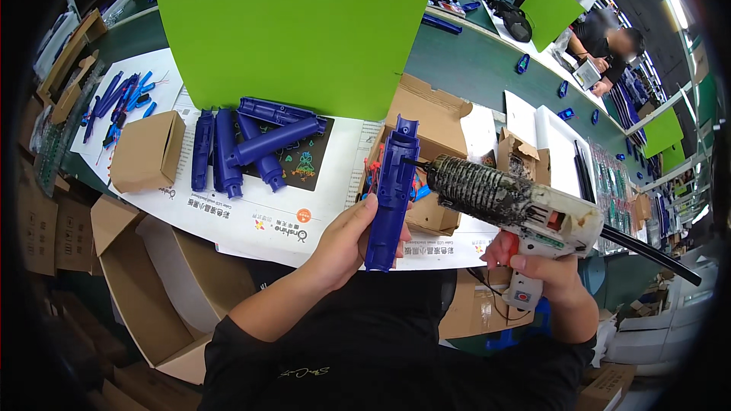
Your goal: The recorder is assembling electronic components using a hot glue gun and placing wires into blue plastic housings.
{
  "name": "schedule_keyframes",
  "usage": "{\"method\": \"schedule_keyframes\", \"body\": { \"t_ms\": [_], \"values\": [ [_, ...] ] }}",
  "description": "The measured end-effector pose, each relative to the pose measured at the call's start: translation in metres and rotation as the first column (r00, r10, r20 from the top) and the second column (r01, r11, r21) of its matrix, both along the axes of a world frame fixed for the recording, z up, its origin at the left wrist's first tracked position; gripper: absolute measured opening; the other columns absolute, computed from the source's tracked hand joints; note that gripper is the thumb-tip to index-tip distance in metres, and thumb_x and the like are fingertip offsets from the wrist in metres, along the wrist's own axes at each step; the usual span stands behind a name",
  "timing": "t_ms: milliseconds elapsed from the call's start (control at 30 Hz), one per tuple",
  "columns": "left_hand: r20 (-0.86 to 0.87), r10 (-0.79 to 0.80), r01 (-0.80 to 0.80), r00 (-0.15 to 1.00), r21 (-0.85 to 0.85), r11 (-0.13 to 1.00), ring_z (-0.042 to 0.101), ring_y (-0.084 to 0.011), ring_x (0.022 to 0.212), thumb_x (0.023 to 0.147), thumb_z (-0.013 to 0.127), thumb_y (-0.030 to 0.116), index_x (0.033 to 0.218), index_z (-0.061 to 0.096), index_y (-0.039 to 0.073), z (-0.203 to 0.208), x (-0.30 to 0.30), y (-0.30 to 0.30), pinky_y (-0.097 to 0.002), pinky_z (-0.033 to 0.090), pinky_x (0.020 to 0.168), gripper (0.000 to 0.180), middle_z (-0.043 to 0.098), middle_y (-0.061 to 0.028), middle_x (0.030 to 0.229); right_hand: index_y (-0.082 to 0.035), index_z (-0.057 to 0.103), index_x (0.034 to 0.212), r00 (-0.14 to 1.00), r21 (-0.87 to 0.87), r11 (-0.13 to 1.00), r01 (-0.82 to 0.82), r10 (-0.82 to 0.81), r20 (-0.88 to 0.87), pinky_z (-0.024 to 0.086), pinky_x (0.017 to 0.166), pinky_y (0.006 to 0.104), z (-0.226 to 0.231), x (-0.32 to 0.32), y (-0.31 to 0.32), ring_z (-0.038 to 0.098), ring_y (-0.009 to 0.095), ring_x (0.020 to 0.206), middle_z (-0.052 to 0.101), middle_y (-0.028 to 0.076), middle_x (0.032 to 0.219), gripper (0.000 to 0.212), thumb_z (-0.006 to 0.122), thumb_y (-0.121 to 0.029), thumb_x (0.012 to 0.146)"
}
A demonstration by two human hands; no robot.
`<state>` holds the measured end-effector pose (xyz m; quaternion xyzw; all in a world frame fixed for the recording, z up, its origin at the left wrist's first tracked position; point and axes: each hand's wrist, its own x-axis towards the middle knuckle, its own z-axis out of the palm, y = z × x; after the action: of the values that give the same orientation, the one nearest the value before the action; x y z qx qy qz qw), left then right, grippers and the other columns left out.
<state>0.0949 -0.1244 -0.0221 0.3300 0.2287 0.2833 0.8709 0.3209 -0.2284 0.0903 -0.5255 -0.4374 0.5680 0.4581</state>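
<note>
Currently (clock read from mid-view, 12 at the top), the left hand (352, 237), between 6 and 7 o'clock, grips the lower part of a blue half-shell (391, 198). The shell is just right of centre, held lengthwise, its upper end leaning slightly toward 1 and its ribbed side showing. At 4 o'clock, the right hand (550, 272) is closed around the handle of a stained glue gun (506, 199), forefinger by the red trigger. The nozzle points toward 10 and meets the shell's right side in view (whether it touches, cannot tell); a black rod (653, 256) juts from the gun's rear toward 4. Between 9 and 10, more blue shells (230, 154) lie piled, partly over a dark drawing board (311, 171). Farther out are blue cylindrical cells (137, 96) with wires, near a closed cardboard box (145, 154) at 9. An open carton (137, 281) sits at 8, a green panel (293, 30) stands at 11, and a co-worker (598, 49) is at 2.
</note>
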Motion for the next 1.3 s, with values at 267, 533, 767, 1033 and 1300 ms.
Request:
{"method": "schedule_keyframes", "body": {
  "t_ms": [267,533,767,1033,1300],
  "values": [
    [-0.022,0.037,-0.037,0.999,0.029,0.999,0.060,-0.0169,0.072,0.098,0.028,0.044,0.114,0.050,-0.001,0.001,0.002,-0.001,-0.0307,0.051,0.063,0.052,0.060,-0.0105,0.085,-0.002,0.056,0.092,0.986,-0.080,0.996,-0.041,0.053,0.157,0.046,0.067,0.0270,-0.005,0.005,-0.003,0.056,0.014,0.074,0.057,0.005,0.079,0.020,0.063,-0.005,0.073],
    [-0.055,0.108,-0.107,0.993,0.031,0.994,0.058,-0.0157,0.065,0.098,0.027,0.043,0.098,0.052,-0.001,0.005,0.002,0.001,-0.0289,0.049,0.056,0.050,0.059,-0.0108,0.080,-0.003,0.058,0.093,0.935,-0.092,0.994,-0.055,0.084,0.345,0.046,0.065,0.0238,-0.002,0.002,-0.013,0.055,0.010,0.073,0.059,0.001,0.080,0.021,0.064,-0.003,0.073],
    [-0.047,0.111,-0.109,0.993,0.041,0.993,0.059,-0.0158,0.065,0.098,0.028,0.043,0.098,0.053,0.000,0.004,0.005,-0.001,-0.0293,0.049,0.056,0.049,0.059,-0.0107,0.080,-0.003,0.058,0.094,0.945,-0.093,0.995,-0.026,0.055,0.323,0.046,0.066,0.0247,0.001,0.006,-0.005,0.054,0.010,0.074,0.058,0.002,0.082,0.019,0.060,-0.003,0.075],
    [-0.094,0.119,-0.115,0.988,0.045,0.992,0.059,-0.0158,0.066,0.097,0.030,0.044,0.099,0.052,0.000,0.004,0.002,0.000,-0.0292,0.050,0.056,0.049,0.059,-0.0111,0.080,-0.002,0.056,0.103,0.897,-0.139,0.980,-0.145,0.189,0.400,0.047,0.069,0.0255,0.001,0.007,-0.016,0.057,0.013,0.082,0.060,0.005,0.090,0.031,0.064,-0.003,0.074],
    [-0.046,0.037,-0.032,0.998,0.099,0.995,0.058,-0.0112,0.070,0.098,0.032,0.040,0.114,0.050,0.002,0.000,0.005,-0.005,-0.0237,0.049,0.064,0.045,0.059,-0.0073,0.083,-0.001,0.059,0.092,0.941,-0.082,0.992,0.098,-0.065,0.332,0.045,0.057,0.0233,0.009,0.008,-0.001,0.053,0.009,0.063,0.058,0.003,0.076,0.020,0.061,-0.005,0.072]
  ]
}}
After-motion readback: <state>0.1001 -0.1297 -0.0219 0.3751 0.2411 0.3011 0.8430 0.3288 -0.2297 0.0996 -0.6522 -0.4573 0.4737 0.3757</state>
